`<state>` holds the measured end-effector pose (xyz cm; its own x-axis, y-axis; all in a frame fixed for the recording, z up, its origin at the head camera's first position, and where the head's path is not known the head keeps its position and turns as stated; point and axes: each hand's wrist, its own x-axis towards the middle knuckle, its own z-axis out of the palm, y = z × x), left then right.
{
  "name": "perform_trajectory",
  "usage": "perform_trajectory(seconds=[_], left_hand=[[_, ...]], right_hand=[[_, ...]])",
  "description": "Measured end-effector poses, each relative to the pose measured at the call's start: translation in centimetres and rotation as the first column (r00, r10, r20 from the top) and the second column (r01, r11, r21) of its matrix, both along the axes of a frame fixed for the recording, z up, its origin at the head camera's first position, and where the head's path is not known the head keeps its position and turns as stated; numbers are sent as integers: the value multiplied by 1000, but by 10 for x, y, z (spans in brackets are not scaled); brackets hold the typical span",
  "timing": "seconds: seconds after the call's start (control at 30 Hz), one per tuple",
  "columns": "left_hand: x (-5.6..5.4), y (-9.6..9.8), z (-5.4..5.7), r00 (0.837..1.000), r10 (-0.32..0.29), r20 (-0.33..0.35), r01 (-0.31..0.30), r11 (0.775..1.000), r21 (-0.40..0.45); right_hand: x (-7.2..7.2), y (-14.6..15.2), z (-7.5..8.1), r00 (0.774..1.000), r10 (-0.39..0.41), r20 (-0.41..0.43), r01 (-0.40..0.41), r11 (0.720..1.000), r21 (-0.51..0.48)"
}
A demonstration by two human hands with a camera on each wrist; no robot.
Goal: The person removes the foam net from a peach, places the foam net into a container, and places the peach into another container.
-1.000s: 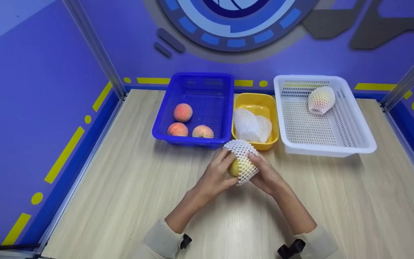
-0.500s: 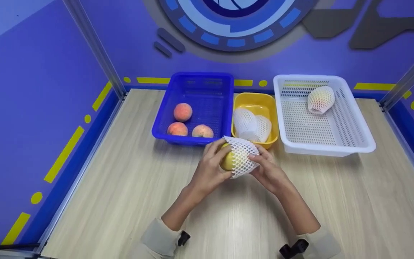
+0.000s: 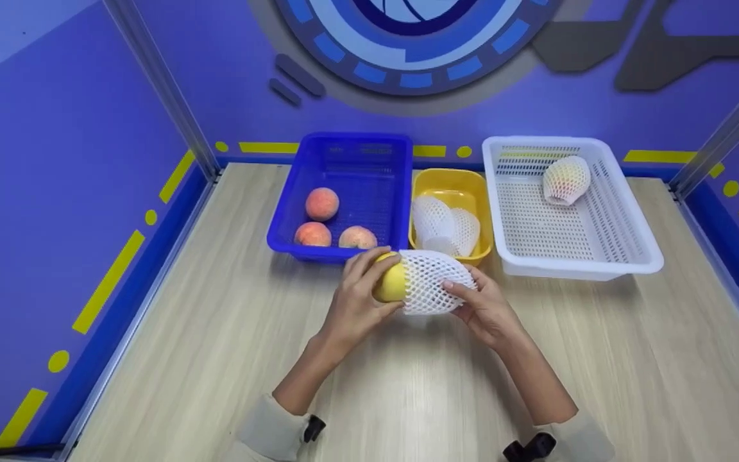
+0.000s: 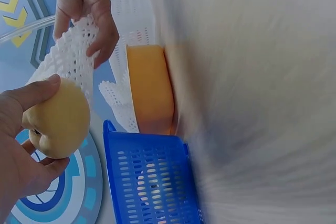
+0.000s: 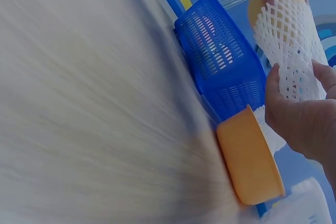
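Observation:
In the head view my left hand [image 3: 360,292] grips a smooth yellow fruit [image 3: 392,280] by its uncovered end. A white foam fruit net [image 3: 432,282] covers the fruit's right part and extends past it to the right. My right hand [image 3: 488,308] pinches the net's right end, thumb on top. The left wrist view shows the bare end of the fruit [image 4: 59,119] with a dark, lobed hollow. Seen from the right wrist, the net [image 5: 294,51] narrows between my right thumb and fingers. Both hands hold these above the table, just in front of the baskets.
A blue basket [image 3: 276,239] with peaches [image 3: 322,204] stands at back left. Beside it, a yellow bin [image 3: 450,174] holds foam nets [image 3: 466,232]. At back right, a white basket [image 3: 648,263] contains one net-wrapped fruit [image 3: 566,181]. Walls enclose the table [image 3: 215,359].
My left hand has moved left with the fruit, and more of its yellow surface shows. The net now stretches out longer and lies sideways between both hands.

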<state>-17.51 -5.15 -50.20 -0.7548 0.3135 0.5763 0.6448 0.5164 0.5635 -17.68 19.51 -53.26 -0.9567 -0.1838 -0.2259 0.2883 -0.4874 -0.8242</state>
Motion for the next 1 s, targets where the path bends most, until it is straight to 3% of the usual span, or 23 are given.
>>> perform_trajectory(seconds=[0.17, 0.3, 0.4, 0.5, 0.63, 0.73, 1.0], left_hand=[[-3, -10, 0, 999, 44, 15, -44, 999, -12], [-7, -18, 3, 997, 69, -15, -69, 997, -16], [-9, -24, 5, 995, 88, -40, -89, 996, -16], [-10, -29, 7, 993, 102, -53, -103, 995, -12], [-14, -36, 10, 991, 117, -60, -117, 993, -6], [-18, -40, 14, 989, 135, -52, -136, 991, -14], [-33, -48, 22, 986, 163, -40, -165, 986, -26]], right_hand=[[3, 4, 1, 999, -50, 12, 49, 995, 90], [6, 7, 2, 995, -100, -19, 102, 968, 231], [10, 9, 4, 985, -143, -92, 166, 921, 351], [14, 10, 9, 971, -172, -166, 231, 850, 473], [17, 13, 18, 963, -172, -208, 261, 786, 560], [18, 16, 24, 966, -157, -206, 250, 777, 578], [18, 26, 35, 981, -77, -178, 165, 814, 556]])
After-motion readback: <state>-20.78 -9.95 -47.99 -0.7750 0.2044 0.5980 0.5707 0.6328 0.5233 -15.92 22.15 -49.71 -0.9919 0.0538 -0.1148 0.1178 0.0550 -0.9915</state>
